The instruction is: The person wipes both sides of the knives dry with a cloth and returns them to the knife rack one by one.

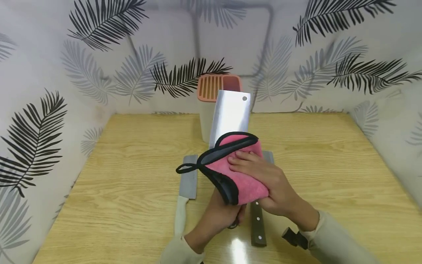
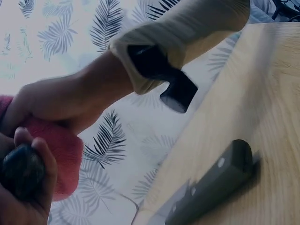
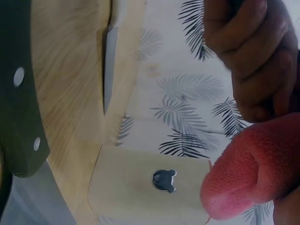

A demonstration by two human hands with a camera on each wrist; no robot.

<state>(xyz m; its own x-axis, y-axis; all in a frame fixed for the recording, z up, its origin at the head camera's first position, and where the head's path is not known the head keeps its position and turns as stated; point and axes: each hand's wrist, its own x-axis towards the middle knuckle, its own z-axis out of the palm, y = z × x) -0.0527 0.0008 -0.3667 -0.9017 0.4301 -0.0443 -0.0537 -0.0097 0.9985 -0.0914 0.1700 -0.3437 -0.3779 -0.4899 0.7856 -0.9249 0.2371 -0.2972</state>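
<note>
A cleaver [image 1: 232, 112] is held up over the table, its broad blade pointing away. My left hand [image 1: 221, 212] grips its dark handle [image 2: 22, 171], the fingers curled round it. With my right hand [image 1: 267, 178] I hold a pink cloth [image 1: 245, 187] with black edging against the blade, covering its lower part. The cloth bunches between the right fingers and thumb in the right wrist view. Below the hands lies a knife with a dark green riveted handle [image 1: 258, 223], its blade mostly hidden. On the left lies a knife with a pale handle [image 1: 180, 216].
Behind the cleaver stands a cream knife holder [image 1: 205, 123] with an orange slotted top and a bear-shaped mark [image 3: 164, 180]. The wooden table [image 1: 132, 176] meets a leaf-patterned curtain [image 1: 184, 44] at the back and sides.
</note>
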